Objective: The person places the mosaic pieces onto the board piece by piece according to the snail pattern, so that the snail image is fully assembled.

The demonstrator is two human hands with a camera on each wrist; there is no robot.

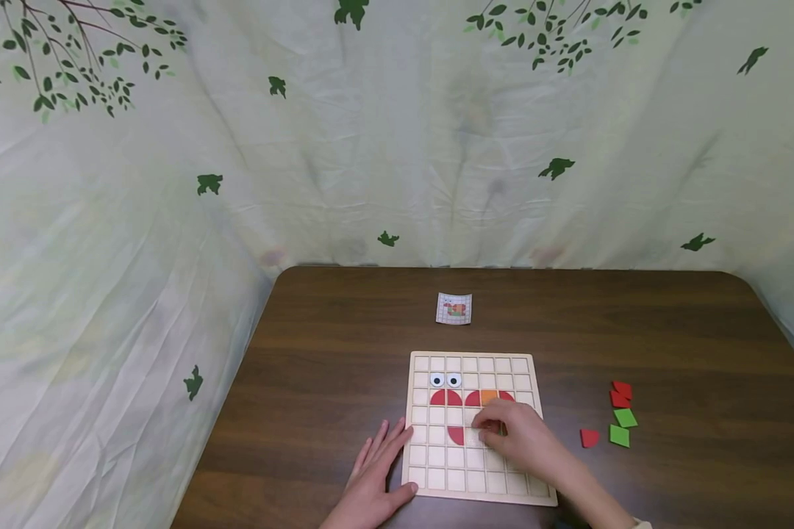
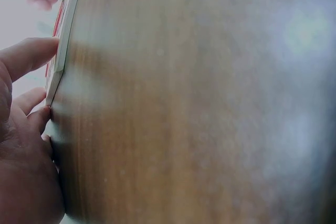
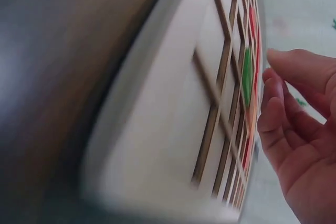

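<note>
A square wooden grid board [image 1: 437,477] lies on the table. Two googly-eye pieces [image 1: 445,380] sit near its top. Below are red quarter-round pieces [image 1: 446,398], an orange square [image 1: 488,397] and a lone red quarter-round piece [image 1: 456,436]. My left hand [image 1: 377,477] is spread at the board's left edge, thumb and fingertips touching the rim. Over the board's middle, my right hand [image 1: 519,433] has bent fingers, thumb apart from them, and nothing visible between. Beside its fingertips in the right wrist view, a green piece [image 3: 247,77] lies in the grid; the head view hides it.
Right of the board lie loose red pieces [image 1: 620,399], green pieces [image 1: 619,436] and a red quarter-round piece [image 1: 589,438] on the brown table [image 1: 695,353]. A small picture card [image 1: 453,309] lies beyond the board. A leaf-patterned curtain [image 1: 423,147] hangs behind.
</note>
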